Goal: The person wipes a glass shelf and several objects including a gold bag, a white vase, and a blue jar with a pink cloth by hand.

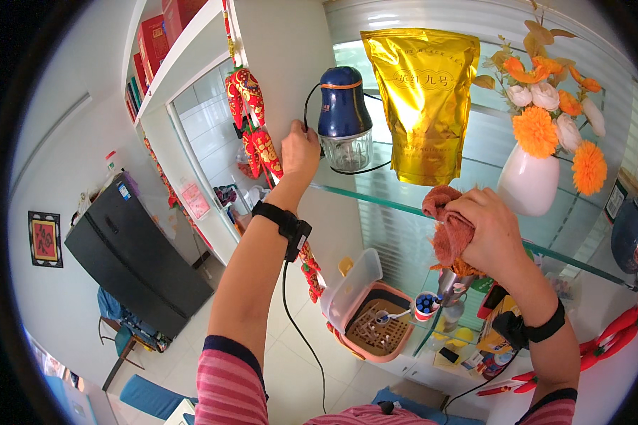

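A reddish-brown cloth (pixel 454 234) is bunched in my right hand (pixel 486 228), at the front edge of a glass shelf (pixel 393 202). My left hand (pixel 300 149) is at the shelf's left end, its fingers by the black cord of a small blue electric chopper (pixel 345 106) with a clear bowl; whether it grips the cord I cannot tell. Upright beside the chopper stands a gold foil tea pouch (pixel 425 106). To the right of it, a white vase (pixel 529 178) holds orange and white artificial flowers (pixel 536 132).
Below are an open lidded pink-rimmed box (pixel 404 297), a cup of blue-capped pens (pixel 425 305) and a metal cup (pixel 452 287). Red chili ornaments (pixel 266 151) hang at the left panel edge, others (pixel 611 340) at right. A dark round object (pixel 632 236) stands at the shelf's right end.
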